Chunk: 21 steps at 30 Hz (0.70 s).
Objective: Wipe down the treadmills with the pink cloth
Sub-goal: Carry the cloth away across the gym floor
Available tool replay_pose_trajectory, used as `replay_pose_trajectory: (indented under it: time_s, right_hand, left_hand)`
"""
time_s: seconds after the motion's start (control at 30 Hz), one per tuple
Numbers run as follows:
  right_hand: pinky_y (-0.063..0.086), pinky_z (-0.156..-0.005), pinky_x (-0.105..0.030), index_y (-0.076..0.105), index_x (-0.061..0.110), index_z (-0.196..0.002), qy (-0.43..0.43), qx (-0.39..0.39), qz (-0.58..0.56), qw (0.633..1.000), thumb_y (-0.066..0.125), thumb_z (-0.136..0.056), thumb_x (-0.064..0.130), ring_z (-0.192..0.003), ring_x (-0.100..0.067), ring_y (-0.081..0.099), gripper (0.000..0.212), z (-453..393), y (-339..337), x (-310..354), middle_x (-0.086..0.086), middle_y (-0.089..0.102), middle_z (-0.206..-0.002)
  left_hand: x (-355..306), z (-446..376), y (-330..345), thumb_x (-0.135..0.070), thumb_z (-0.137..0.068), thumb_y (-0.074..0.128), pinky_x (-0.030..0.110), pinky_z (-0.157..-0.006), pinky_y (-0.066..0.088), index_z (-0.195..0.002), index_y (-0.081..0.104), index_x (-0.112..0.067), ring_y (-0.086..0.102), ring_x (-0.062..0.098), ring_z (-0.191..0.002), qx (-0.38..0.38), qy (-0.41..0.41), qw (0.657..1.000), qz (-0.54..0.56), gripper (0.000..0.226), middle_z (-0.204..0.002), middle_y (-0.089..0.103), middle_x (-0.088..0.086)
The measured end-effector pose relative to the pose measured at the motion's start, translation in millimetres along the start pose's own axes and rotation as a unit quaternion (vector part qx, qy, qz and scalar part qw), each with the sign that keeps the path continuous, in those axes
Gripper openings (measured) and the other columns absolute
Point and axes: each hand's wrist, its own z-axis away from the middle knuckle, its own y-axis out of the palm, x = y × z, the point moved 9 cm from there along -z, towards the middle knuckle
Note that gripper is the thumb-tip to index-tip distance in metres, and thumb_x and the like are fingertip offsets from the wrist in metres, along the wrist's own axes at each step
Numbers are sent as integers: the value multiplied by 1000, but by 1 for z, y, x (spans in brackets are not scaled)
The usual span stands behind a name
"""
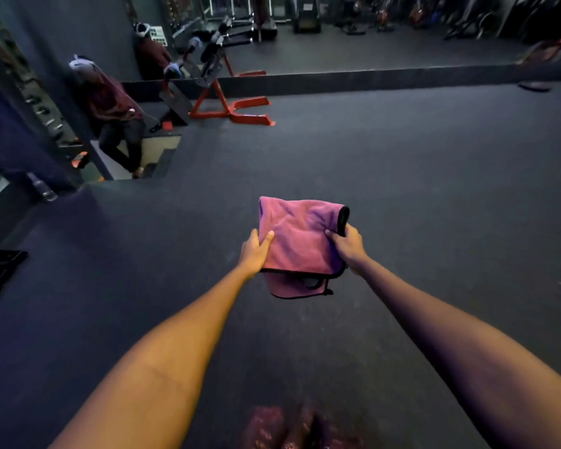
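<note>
- Centrally, one pink cloth (300, 241), plush, black-edged and folded, hung above the dark speckled rubber floor (418, 176).
- Two hands held it: left hand (256, 252) pinched its left edge, right hand (348, 246) gripped its right edge.
- One red steel frame (230, 108) stood beside the mirror (370, 47).
</note>
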Motion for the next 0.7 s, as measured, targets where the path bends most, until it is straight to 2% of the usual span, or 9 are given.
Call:
replay_pose_trajectory:
  time_s: [0.1,0.2,0.33,0.4,0.57,0.7]
  right_hand:
    - [44,-83,-33,63,3,-108,-11,-8,-9,1000,63,-87,15,-94,-15,52,25,-68,25,-35,-3,59,-100]
    - [41,-81,-29,63,3,-109,-30,-19,-39,999,63,-87,13,-95,-14,51,24,-135,62,-57,-2,58,-99]
    - [39,-76,-29,65,4,-100,-18,-11,-29,999,64,-86,11,-89,-15,49,16,-188,92,-81,-4,56,-92]
    - [39,-75,-28,64,-1,-100,-7,-14,-20,1000,64,-86,11,-88,-15,49,19,-218,82,-78,-4,56,-91]
    - [40,-76,-27,63,-1,-103,-18,-58,-33,998,63,-86,9,-90,-14,51,19,-334,44,-52,-4,58,-94]
    - [40,-76,-27,63,-1,-103,6,-90,-27,996,63,-86,9,-89,-14,50,20,-415,7,-72,-4,58,-94]
  left_hand:
    - [13,-67,26,-33,-99,41,39,-84,43,-108,46,2,56,36,-105,-18,45,999,-7,36,-114,58,24]
    - [31,-137,36,-30,-100,40,38,-78,42,-98,40,-7,56,37,-101,-44,75,996,-8,24,-110,58,26]
    - [51,-203,45,-34,-99,39,38,-80,42,-109,44,-1,57,37,-104,-33,61,997,-35,34,-113,57,25]
    - [34,-233,55,-33,-100,39,36,-77,41,-108,44,-2,57,35,-101,-11,69,997,-34,33,-111,58,23]
    - [-45,-348,88,-28,-100,40,30,-68,36,-94,36,-8,51,24,-84,9,121,992,-35,21,-94,53,15]
    - [-79,-433,149,-21,-99,43,35,-69,34,-96,40,-3,56,36,-95,22,114,993,-27,19,-102,57,28]
